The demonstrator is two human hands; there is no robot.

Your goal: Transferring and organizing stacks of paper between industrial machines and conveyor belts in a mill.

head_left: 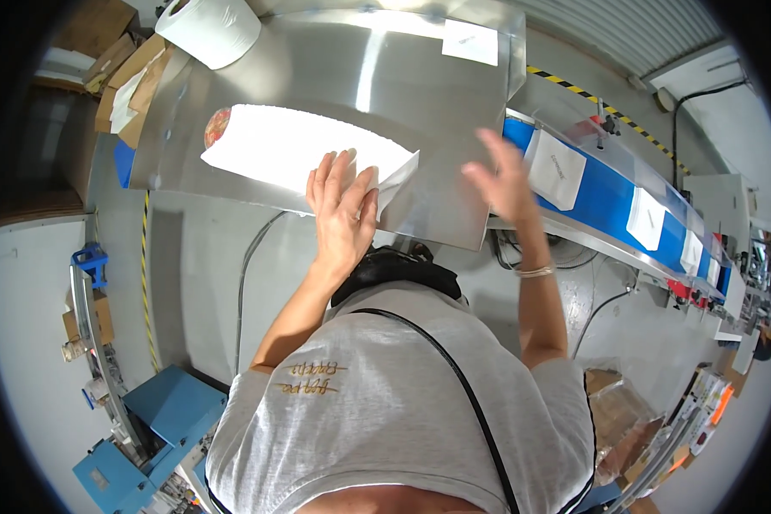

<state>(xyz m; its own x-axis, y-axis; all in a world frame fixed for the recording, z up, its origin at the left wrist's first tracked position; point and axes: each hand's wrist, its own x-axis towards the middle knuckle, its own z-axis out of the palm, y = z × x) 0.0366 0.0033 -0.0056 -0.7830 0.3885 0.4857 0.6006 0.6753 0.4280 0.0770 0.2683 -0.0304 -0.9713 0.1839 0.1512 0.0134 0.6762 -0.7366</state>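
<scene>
A long white paper piece (291, 141) lies on the steel table (317, 68), its right end creased and lifted. My left hand (343, 201) rests on that paper near its right end, fingers spread and slightly bent. A round, reddish, mottled thing (218, 128) pokes out at the paper's left end; most of it is hidden, so its kind is unclear. My right hand (504, 180) hangs in the air beyond the table's right edge, empty, with fingers apart and a little blurred. Nearest to it is a white printed packet (557, 170) on the blue conveyor belt (601, 190).
Several white packets, one of them (647, 218) mid-belt, lie along the conveyor running off to the right. A white paper roll (208, 30) stands at the table's far left, beside open cardboard boxes (133, 94). Another white packet (469, 43) lies at the far right. Cables (247, 257) cross the floor.
</scene>
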